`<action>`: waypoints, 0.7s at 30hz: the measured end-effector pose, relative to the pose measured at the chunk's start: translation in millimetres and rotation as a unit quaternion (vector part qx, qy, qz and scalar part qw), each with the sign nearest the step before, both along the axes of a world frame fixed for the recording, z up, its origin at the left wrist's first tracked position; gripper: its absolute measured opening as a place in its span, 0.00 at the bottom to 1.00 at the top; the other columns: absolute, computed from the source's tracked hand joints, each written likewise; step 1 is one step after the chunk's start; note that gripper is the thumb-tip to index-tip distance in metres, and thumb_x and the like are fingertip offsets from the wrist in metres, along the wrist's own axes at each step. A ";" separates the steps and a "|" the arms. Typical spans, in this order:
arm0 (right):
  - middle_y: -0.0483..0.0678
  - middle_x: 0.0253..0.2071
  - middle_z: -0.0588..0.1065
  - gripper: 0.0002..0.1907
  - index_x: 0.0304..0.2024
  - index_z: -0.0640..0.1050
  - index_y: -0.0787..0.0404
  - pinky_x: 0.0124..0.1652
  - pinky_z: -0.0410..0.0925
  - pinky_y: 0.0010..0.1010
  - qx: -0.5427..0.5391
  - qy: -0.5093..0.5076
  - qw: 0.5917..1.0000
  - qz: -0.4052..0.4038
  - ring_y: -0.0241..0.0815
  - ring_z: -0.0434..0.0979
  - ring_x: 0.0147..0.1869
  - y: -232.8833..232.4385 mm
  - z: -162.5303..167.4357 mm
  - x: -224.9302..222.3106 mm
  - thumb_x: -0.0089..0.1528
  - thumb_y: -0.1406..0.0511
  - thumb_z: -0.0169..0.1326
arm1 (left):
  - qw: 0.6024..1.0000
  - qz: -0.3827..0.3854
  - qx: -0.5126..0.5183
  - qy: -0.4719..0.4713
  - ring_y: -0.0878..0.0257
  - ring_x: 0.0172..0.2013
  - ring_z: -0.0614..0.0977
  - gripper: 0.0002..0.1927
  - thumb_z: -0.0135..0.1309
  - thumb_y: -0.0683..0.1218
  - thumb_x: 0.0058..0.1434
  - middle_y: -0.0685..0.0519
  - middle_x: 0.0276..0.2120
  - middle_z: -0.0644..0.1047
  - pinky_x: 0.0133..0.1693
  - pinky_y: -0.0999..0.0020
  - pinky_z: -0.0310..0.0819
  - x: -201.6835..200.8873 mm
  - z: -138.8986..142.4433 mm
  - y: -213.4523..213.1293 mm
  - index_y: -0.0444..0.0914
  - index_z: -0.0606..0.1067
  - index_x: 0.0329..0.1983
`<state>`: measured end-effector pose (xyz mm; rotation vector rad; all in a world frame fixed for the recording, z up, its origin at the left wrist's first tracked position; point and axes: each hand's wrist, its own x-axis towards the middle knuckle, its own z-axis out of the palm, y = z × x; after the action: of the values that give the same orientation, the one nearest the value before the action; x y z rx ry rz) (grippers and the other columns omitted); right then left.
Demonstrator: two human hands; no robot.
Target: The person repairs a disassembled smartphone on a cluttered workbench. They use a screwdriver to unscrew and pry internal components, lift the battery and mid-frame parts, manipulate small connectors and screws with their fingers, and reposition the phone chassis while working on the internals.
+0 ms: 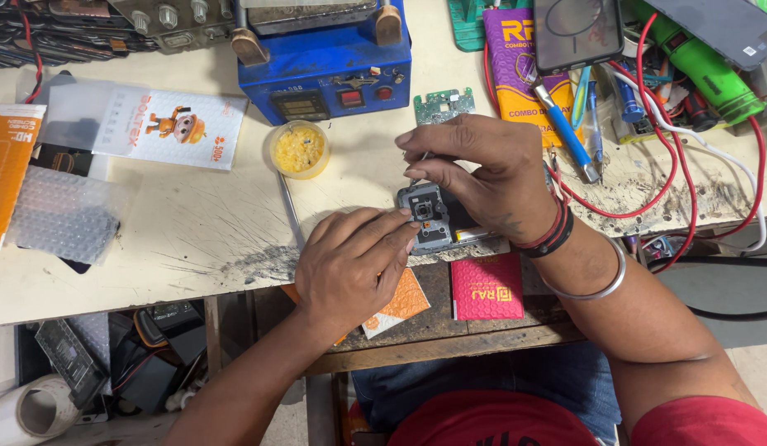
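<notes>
Both hands, L [350,268] & R [482,177], pinch opened phone [429,219] (camera side up) at bench [193,231] edge.

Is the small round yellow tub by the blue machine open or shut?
Open: the small round yellow tub has no lid on, and yellow grainy contents show inside.

Scratched cream bench [201,231], carrying blue machine [325,62], yellow tub [299,150], green circuit board [444,105], white leaflet [164,125], bubble wrap [63,216], orange packet [7,169], purple packet [520,70], red cable [639,206], opened phone [433,219].
</notes>
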<state>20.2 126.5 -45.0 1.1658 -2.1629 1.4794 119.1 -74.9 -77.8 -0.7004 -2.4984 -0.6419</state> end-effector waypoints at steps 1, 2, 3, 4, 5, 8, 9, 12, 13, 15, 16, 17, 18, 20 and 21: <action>0.50 0.43 0.82 0.13 0.51 0.81 0.62 0.44 0.77 0.28 -0.003 0.006 1.000 0.013 0.41 0.85 0.46 0.5 -0.7 -0.3 0.64 0.70 0.66 | 1.000 0.001 0.001 0.001 0.61 0.49 0.80 0.11 0.63 0.45 0.62 0.57 0.49 0.83 0.51 0.62 0.72 0.4 -0.3 0.4 0.41 0.84 0.47; 0.50 0.45 0.82 0.12 0.51 0.81 0.62 0.44 0.77 0.28 -0.007 0.013 1.000 0.026 0.42 0.85 0.48 0.8 -1.4 -0.6 0.64 0.71 0.65 | 1.000 0.003 0.003 0.002 0.61 0.49 0.81 0.11 0.63 0.45 0.62 0.57 0.49 0.83 0.51 0.62 0.72 1.0 -0.6 0.9 0.41 0.84 0.47; 0.51 0.46 0.82 0.11 0.50 0.81 0.61 0.45 0.76 0.28 -0.010 0.019 0.999 0.039 0.42 0.84 0.49 1.1 -2.2 -0.8 0.65 0.71 0.64 | 1.000 0.005 0.004 0.004 0.62 0.49 0.81 0.10 0.63 0.45 0.62 0.57 0.49 0.83 0.51 0.62 0.72 1.6 -0.9 0.9 0.41 0.84 0.47; 0.50 0.46 0.82 0.11 0.50 0.81 0.62 0.46 0.76 0.28 -0.007 0.016 0.999 0.045 0.42 0.85 0.49 1.7 -2.8 -0.4 0.65 0.71 0.64 | 1.000 0.002 0.003 0.004 0.61 0.49 0.81 0.10 0.63 0.45 0.62 0.57 0.49 0.83 0.51 0.62 0.72 1.9 -0.9 0.3 0.41 0.84 0.47; 0.50 0.46 0.82 0.10 0.50 0.81 0.62 0.47 0.77 0.29 -0.004 0.013 0.999 0.052 0.42 0.85 0.50 2.2 -3.4 0.0 0.66 0.71 0.63 | 1.000 0.000 0.003 0.005 0.61 0.49 0.80 0.11 0.63 0.45 0.63 0.57 0.49 0.83 0.51 0.62 0.73 2.0 -0.9 -0.3 0.40 0.84 0.47; 0.50 0.47 0.82 0.09 0.50 0.81 0.61 0.49 0.77 0.29 0.001 0.010 0.998 0.066 0.42 0.85 0.51 1.7 -3.9 0.2 0.66 0.72 0.62 | 1.000 -0.003 0.001 0.008 0.61 0.49 0.80 0.11 0.63 0.45 0.63 0.56 0.49 0.83 0.50 0.62 0.73 2.3 -0.1 -0.4 0.40 0.84 0.47; 0.49 0.47 0.82 0.09 0.50 0.81 0.61 0.49 0.77 0.29 0.002 0.010 0.998 0.069 0.42 0.85 0.51 1.3 -3.9 0.2 0.66 0.72 0.61 | 1.000 -0.003 0.000 0.009 0.61 0.49 0.80 0.11 0.63 0.45 0.62 0.56 0.49 0.83 0.50 0.62 0.72 2.4 0.2 0.0 0.40 0.84 0.47; 0.50 0.50 0.82 0.10 0.52 0.80 0.61 0.52 0.78 0.29 -0.009 -0.016 0.997 0.076 0.42 0.85 0.54 -1.3 -4.2 1.4 0.68 0.71 0.61 | 1.000 0.000 0.002 0.006 0.61 0.49 0.80 0.10 0.63 0.45 0.62 0.56 0.49 0.83 0.50 0.62 0.72 3.3 0.8 1.2 0.40 0.84 0.47; 0.50 0.50 0.81 0.11 0.52 0.80 0.61 0.52 0.78 0.29 -0.010 -0.012 0.997 0.078 0.43 0.85 0.54 -1.3 -4.2 1.7 0.67 0.71 0.62 | 1.000 0.001 0.002 0.006 0.61 0.49 0.80 0.11 0.63 0.45 0.62 0.56 0.48 0.83 0.50 0.62 0.72 3.1 0.8 1.4 0.40 0.84 0.47; 0.51 0.50 0.81 0.13 0.52 0.80 0.62 0.53 0.77 0.30 -0.010 -0.007 0.996 0.083 0.44 0.84 0.54 0.0 -3.8 2.4 0.65 0.70 0.63 | 1.000 0.003 0.003 0.005 0.60 0.49 0.80 0.11 0.63 0.45 0.62 0.56 0.48 0.83 0.50 0.62 0.72 3.4 0.5 1.7 0.40 0.84 0.47; 0.51 0.49 0.81 0.12 0.51 0.80 0.61 0.51 0.77 0.30 -0.008 -0.013 0.997 0.079 0.43 0.84 0.52 1.3 -3.8 2.3 0.64 0.70 0.64 | 1.000 0.001 0.002 0.005 0.60 0.49 0.80 0.11 0.63 0.45 0.62 0.56 0.48 0.83 0.50 0.62 0.72 2.9 0.2 2.2 0.40 0.84 0.47; 0.51 0.47 0.80 0.12 0.50 0.81 0.61 0.49 0.76 0.29 -0.005 -0.019 0.997 0.076 0.42 0.83 0.50 2.7 -3.8 2.7 0.63 0.69 0.65 | 1.000 0.000 0.001 0.005 0.60 0.49 0.80 0.11 0.63 0.45 0.62 0.56 0.49 0.83 0.51 0.62 0.72 3.0 0.0 2.4 0.40 0.84 0.47; 0.50 0.45 0.80 0.12 0.49 0.82 0.61 0.47 0.76 0.29 -0.003 -0.025 0.997 0.072 0.42 0.83 0.48 4.0 -4.0 2.9 0.63 0.69 0.65 | 1.000 -0.001 0.000 0.005 0.60 0.49 0.80 0.11 0.62 0.45 0.62 0.56 0.49 0.82 0.51 0.62 0.72 3.1 -0.1 2.9 0.40 0.83 0.47; 0.48 0.44 0.81 0.11 0.48 0.83 0.59 0.44 0.75 0.27 -0.002 -0.018 0.997 0.070 0.40 0.84 0.47 5.7 -4.9 2.5 0.63 0.70 0.65 | 1.000 -0.001 -0.001 0.005 0.60 0.50 0.80 0.11 0.62 0.45 0.62 0.56 0.49 0.82 0.51 0.62 0.72 3.3 0.0 4.2 0.40 0.83 0.47; 0.47 0.43 0.82 0.11 0.48 0.83 0.59 0.43 0.75 0.26 -0.002 -0.015 0.998 0.069 0.39 0.84 0.46 6.2 -5.6 2.2 0.63 0.70 0.65 | 1.000 -0.001 -0.001 0.005 0.60 0.50 0.80 0.11 0.62 0.45 0.62 0.56 0.49 0.82 0.51 0.61 0.72 3.5 0.2 4.8 0.40 0.83 0.47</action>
<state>22.4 132.7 -50.6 1.3228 -2.1377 1.5653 122.6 -70.0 -77.6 -0.7052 -2.4893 -0.6359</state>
